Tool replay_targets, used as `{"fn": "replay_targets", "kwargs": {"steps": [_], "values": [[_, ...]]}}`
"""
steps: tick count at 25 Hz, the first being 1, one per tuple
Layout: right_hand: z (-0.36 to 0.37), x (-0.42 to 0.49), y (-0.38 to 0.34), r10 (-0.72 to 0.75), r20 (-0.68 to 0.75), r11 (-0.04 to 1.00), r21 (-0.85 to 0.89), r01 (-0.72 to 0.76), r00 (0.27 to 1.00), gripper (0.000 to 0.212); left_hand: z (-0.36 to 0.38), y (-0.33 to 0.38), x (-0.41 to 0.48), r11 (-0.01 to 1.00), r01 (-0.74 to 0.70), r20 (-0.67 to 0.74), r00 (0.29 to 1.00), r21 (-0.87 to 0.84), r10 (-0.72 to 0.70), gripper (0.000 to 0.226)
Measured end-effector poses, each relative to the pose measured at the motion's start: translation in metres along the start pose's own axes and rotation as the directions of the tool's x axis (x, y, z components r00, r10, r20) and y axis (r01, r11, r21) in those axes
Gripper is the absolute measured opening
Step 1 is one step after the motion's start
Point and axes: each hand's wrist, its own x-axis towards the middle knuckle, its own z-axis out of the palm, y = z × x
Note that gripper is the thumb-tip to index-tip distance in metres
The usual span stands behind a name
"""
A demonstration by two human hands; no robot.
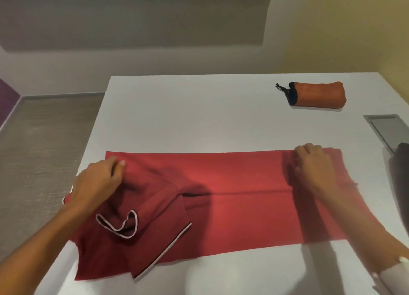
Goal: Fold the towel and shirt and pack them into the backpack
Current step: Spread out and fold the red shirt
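A red shirt (232, 206) with white-trimmed collar and sleeve lies lengthwise across the white table (199, 113), its sides folded in to a long strip. My left hand (97, 179) grips the cloth near the collar end at the left. At the hem end on the right, my right hand (314, 164) has its fingers curled on the fabric. An orange rolled towel (318, 93) in a dark-edged pouch with a black cord rests at the far right of the table. A dark object (401, 162), cut off by the right edge, may be the backpack.
A recessed metal panel (387, 128) is set into the table at the right. The table's left edge drops to a grey floor (39, 162). A wall with a grey blind stands behind.
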Motion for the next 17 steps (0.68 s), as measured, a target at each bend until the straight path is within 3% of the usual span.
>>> {"fn": "replay_targets", "kwargs": {"steps": [2, 5, 7, 9, 14, 17], "values": [[-0.001, 0.006, -0.055, -0.066, -0.019, 0.991, 0.117, 0.068, 0.998, 0.019, 0.002, -0.011, 0.018, 0.966, 0.260, 0.033, 0.965, 0.016, -0.260, 0.043], [0.005, 0.011, -0.128, -0.158, -0.046, 0.954, 0.252, 0.165, 0.986, 0.020, 0.010, -0.024, 0.043, 0.900, 0.434, 0.134, 0.895, -0.032, -0.426, 0.058], [0.013, 0.010, -0.167, -0.202, -0.048, 0.930, 0.304, 0.207, 0.978, 0.020, 0.012, -0.022, 0.054, 0.885, 0.457, 0.150, 0.884, -0.089, -0.442, 0.050], [0.022, 0.007, -0.193, -0.236, -0.049, 0.922, 0.304, 0.240, 0.970, 0.020, 0.010, -0.021, 0.060, 0.870, 0.466, 0.148, 0.883, -0.160, -0.446, 0.027], [0.040, 0.009, -0.206, -0.239, -0.045, 0.919, 0.311, 0.241, 0.970, 0.030, 0.013, -0.039, 0.063, 0.899, 0.373, 0.212, 0.921, -0.229, -0.328, 0.038], [0.049, 0.010, -0.205, -0.213, -0.081, 0.923, 0.309, 0.228, 0.974, 0.025, 0.023, -0.043, 0.057, 0.874, 0.399, 0.186, 0.915, -0.275, -0.359, 0.047]]}}
